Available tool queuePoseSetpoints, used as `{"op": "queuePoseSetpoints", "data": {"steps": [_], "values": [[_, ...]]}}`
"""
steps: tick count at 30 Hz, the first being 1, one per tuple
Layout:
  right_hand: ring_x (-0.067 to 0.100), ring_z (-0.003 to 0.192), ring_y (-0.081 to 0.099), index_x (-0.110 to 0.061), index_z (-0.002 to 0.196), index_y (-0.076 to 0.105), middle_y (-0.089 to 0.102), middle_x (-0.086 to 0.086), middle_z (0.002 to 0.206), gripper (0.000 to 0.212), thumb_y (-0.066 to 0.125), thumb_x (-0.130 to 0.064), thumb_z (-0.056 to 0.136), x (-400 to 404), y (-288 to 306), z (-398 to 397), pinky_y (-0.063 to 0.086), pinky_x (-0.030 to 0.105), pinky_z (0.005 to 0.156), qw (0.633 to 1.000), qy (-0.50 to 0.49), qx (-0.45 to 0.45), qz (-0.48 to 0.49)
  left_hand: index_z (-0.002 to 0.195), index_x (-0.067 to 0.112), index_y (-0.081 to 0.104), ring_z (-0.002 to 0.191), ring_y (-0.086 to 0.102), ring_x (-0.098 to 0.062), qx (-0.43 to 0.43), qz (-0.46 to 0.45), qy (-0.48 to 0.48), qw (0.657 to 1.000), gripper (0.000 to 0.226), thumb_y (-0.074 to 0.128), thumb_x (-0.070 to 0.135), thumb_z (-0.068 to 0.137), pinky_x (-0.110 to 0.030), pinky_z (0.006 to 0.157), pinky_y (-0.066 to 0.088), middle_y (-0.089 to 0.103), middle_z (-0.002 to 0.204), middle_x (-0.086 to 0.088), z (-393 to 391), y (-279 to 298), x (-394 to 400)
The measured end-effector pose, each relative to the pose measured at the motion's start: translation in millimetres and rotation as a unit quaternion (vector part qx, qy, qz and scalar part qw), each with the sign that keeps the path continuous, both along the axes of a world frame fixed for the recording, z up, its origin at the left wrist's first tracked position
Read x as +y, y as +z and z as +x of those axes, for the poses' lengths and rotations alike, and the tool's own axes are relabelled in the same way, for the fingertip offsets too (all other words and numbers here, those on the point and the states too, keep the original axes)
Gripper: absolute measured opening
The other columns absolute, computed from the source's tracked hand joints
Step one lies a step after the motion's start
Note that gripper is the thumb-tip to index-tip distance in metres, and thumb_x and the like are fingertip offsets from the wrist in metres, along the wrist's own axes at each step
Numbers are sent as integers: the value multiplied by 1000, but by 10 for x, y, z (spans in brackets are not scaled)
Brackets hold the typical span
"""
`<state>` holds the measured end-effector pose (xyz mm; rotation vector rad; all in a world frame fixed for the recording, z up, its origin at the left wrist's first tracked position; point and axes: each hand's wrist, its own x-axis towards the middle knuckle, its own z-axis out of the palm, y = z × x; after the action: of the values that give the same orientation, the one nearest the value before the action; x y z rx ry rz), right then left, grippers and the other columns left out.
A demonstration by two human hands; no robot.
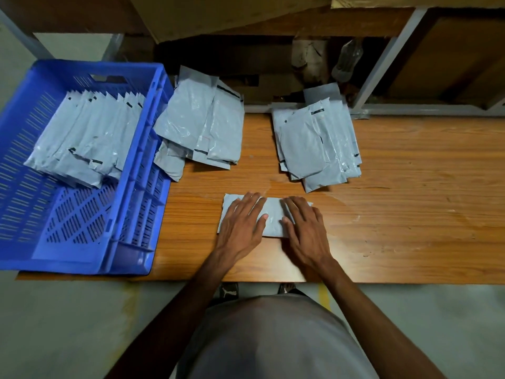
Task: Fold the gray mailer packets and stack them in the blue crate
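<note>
A gray mailer packet (272,214) lies flat near the front edge of the wooden table. My left hand (241,224) presses its left half with straight, spread fingers. My right hand (304,228) lies flat on its right half the same way. The blue crate (131,192) stands at the left end of the table, with a row of gray packets (82,138) leaning inside it. Two loose heaps of gray packets rest on the table: one beside the crate (200,124) and one further right (317,140).
The wooden table (410,201) runs to the right with bare surface. Behind it stand cardboard boxes, a metal shelf frame (382,67) and a plastic bottle (348,60). The front table edge is just under my wrists; grey floor lies below.
</note>
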<state>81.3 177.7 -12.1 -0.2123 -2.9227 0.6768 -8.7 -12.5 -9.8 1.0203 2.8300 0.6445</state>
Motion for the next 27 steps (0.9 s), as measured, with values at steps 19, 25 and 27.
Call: {"op": "queuePoseSetpoints", "data": {"steps": [19, 25, 27], "values": [[23, 158, 27, -16, 161, 38, 37, 1, 167, 51, 35, -27, 111, -65, -292, -114, 20, 50, 128, 999, -15, 13, 36, 165, 17, 26, 159, 20, -16, 24, -84, 11, 996, 57, 24, 39, 112, -44, 128, 16, 24, 171, 1, -5, -251, 145], [24, 156, 31, -16, 160, 41, 40, 3, 166, 51, 36, -27, 111, -70, -290, -138, 21, 51, 128, 999, -15, 10, 31, 164, 16, 28, 158, 20, -16, 15, -94, 3, 995, 57, 24, 39, 111, -44, 128, 15, 25, 171, 1, -27, -236, 144], [24, 156, 32, -16, 160, 41, 40, 3, 165, 51, 36, -27, 111, -68, -275, -139, 21, 50, 128, 999, -14, 7, 30, 164, 16, 28, 158, 21, -16, 15, -93, 4, 996, 57, 26, 38, 112, -43, 129, 15, 26, 171, 0, -24, -231, 147]]}}
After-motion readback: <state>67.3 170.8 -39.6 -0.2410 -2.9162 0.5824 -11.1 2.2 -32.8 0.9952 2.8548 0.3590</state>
